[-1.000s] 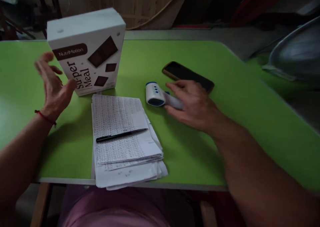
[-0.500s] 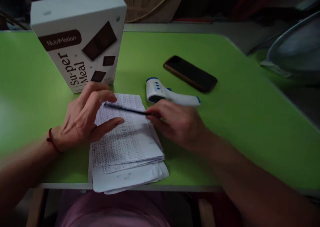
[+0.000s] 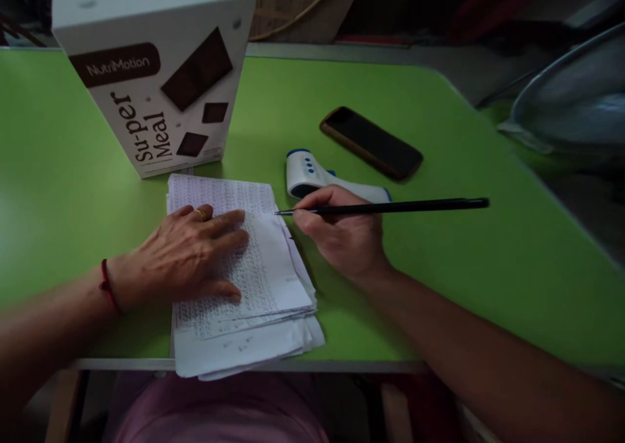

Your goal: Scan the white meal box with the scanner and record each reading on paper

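A stack of papers (image 3: 286, 267) covered in dense handwriting lies at the front edge of the green table. Flat on its top sheet rests my left hand (image 3: 195, 254), fingers spread, with a red string bracelet on the wrist and a ring on one finger. My right hand (image 3: 344, 234) grips a slim black pen (image 3: 420, 205) near its tip. The pen's silver point is at the right part of the written sheet; whether it touches the paper I cannot tell. Its long barrel extends to the right. Behind my right hand lies a white and blue infrared thermometer (image 3: 312, 172), partly covered.
A tall white NutriMotion box (image 3: 190, 150) stands upright behind the papers. A dark phone in a brown case (image 3: 374, 144) lies beyond the thermometer. The green table (image 3: 488, 280) has its right edge sloping away, with a translucent rounded object (image 3: 576, 98) beyond it.
My left hand has come down flat onto the papers, fingers spread. The pen has swung round in my right hand: its barrel now points right and its tip faces the sheet.
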A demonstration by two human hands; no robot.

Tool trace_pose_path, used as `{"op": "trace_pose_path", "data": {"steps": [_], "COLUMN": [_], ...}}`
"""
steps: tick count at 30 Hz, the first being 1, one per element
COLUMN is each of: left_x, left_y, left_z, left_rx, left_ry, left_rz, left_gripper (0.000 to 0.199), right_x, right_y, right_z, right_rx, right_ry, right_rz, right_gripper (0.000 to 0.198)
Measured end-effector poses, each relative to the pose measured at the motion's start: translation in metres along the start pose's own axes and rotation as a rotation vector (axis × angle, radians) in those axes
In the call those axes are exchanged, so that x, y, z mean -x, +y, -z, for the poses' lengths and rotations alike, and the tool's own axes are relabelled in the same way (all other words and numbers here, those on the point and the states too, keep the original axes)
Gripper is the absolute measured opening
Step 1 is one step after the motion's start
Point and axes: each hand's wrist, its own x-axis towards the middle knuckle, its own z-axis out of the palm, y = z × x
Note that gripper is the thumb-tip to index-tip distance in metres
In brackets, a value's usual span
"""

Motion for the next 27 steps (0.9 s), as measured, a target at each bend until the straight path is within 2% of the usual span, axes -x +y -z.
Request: {"op": "trace_pose_path", "data": {"steps": [6, 16, 27], "left_x": [-0.0002, 0.0009, 0.0011], "left_y": [0.0014, -0.0018, -0.0012], "left_z": [0.0098, 0.0075, 0.0067], "left_rx": [0.001, 0.0, 0.028], "left_ry": [-0.06, -0.036, -0.036], "left_rz": [0.034, 0.018, 0.015], "left_gripper": [0.068, 0.065, 0.065], "right_x": [0.0011, 0.0, -0.0003], "right_y": [0.0003, -0.0065, -0.0054], "right_z": [0.0015, -0.0013, -0.0017], "right_rx": [0.138, 0.193, 0.209], "right_ry": [-0.026, -0.115, -0.125], "right_rz": [0.134, 0.168, 0.162], "right_gripper": [0.01, 0.012, 0.01]}}
